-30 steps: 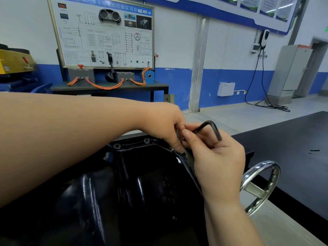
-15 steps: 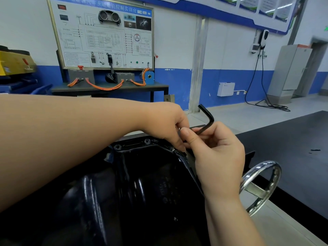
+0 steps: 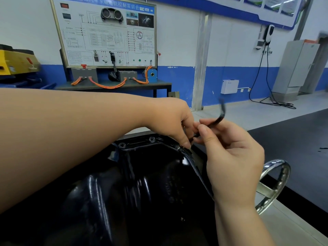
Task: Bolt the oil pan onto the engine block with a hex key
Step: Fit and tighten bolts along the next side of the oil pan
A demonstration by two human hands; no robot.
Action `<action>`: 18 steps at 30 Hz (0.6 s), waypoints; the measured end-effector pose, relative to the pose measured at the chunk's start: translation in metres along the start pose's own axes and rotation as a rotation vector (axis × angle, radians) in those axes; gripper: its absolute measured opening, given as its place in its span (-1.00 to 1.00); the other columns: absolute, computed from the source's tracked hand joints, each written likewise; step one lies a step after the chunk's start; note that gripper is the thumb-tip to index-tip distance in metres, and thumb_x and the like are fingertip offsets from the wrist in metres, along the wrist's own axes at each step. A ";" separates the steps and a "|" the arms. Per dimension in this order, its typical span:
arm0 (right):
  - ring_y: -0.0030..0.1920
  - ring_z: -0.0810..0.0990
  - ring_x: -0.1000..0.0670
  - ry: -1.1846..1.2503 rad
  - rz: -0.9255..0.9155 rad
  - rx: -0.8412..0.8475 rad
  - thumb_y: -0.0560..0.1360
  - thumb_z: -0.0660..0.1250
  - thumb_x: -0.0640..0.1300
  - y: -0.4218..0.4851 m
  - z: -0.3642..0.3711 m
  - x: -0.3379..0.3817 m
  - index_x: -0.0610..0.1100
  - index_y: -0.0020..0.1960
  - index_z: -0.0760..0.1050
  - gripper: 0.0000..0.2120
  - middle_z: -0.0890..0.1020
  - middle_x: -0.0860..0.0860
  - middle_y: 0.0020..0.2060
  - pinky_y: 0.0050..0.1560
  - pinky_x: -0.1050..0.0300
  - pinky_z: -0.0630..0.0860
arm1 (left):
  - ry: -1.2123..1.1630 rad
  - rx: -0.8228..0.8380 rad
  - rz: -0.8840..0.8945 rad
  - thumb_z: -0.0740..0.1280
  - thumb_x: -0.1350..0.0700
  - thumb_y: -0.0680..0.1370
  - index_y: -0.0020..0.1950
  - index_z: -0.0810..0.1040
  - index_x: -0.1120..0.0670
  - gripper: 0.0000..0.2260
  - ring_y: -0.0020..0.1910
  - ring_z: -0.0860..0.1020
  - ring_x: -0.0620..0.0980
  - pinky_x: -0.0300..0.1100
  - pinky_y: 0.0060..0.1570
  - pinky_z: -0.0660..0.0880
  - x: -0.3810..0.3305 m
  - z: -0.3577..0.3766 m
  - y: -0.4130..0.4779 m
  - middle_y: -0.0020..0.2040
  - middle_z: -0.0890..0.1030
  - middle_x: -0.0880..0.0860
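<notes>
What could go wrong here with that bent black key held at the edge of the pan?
The hex key is only pinched by the right hand and looks blurred, so it might slip out. The left hand pinches its lower end at the oil pan rim; a slip could jab those fingers.

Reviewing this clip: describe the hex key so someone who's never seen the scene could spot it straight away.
Find the big glossy black oil pan low in the frame; at its far right rim the left hand and right hand meet. The right hand pinches the hex key there: a thin black L-shaped rod, bent end up, unlike the round chrome handwheel nearby.
</notes>
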State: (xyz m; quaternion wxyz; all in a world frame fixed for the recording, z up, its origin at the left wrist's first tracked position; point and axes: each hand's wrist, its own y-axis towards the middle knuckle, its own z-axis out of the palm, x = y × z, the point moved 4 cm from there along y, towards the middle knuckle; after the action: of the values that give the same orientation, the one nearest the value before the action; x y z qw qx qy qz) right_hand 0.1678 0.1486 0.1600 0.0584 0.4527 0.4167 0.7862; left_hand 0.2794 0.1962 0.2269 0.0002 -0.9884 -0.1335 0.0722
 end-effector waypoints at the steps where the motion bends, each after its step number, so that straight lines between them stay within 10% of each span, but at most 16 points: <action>1: -0.27 0.68 0.08 0.012 0.021 -0.032 0.38 0.44 -0.23 0.001 -0.002 -0.002 0.04 -0.23 0.61 -0.84 0.70 0.10 -0.29 -0.21 0.26 0.57 | -0.005 0.005 0.001 0.46 -0.02 0.40 -0.15 0.63 -0.10 -0.94 -0.32 0.47 -0.25 -0.29 -0.14 0.41 0.001 0.000 -0.001 -0.31 0.55 -0.16; 9: -0.32 0.61 -0.15 -0.053 0.051 -0.053 0.31 0.48 -0.09 0.002 -0.002 -0.003 -0.11 -0.33 0.48 -0.81 0.61 -0.05 -0.38 -0.25 -0.08 0.60 | -0.232 0.045 -0.003 0.48 0.06 0.39 -0.22 0.64 -0.10 -0.93 -0.21 0.46 0.18 0.07 -0.10 0.42 -0.003 -0.004 -0.009 -0.10 0.56 0.33; 12: -0.32 0.54 -0.21 -0.036 0.063 -0.068 0.30 0.49 -0.10 0.003 -0.001 -0.002 -0.04 -0.40 0.40 -0.74 0.56 -0.12 -0.40 -0.31 -0.06 0.54 | -0.168 -0.002 0.019 0.49 -0.02 0.36 -0.13 0.65 -0.06 -0.88 -0.08 0.56 0.03 -0.01 0.07 0.48 -0.008 -0.005 -0.008 -0.08 0.63 0.12; 18: -0.32 0.54 -0.10 -0.016 0.081 -0.012 0.34 0.45 -0.06 0.003 0.000 -0.007 0.01 -0.34 0.49 -0.85 0.56 -0.06 -0.39 -0.29 0.12 0.52 | -0.054 -0.042 0.079 0.47 0.00 0.38 -0.33 0.52 -0.17 -0.83 -0.36 0.43 -0.31 -0.45 -0.32 0.33 -0.016 -0.007 -0.005 -0.42 0.50 -0.22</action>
State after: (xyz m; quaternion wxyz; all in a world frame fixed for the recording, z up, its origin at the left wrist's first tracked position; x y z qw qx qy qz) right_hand 0.1729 0.1434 0.1573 0.0325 0.4752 0.3925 0.7868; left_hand 0.2640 0.1972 0.2364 -0.0271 -0.9904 -0.0957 0.0957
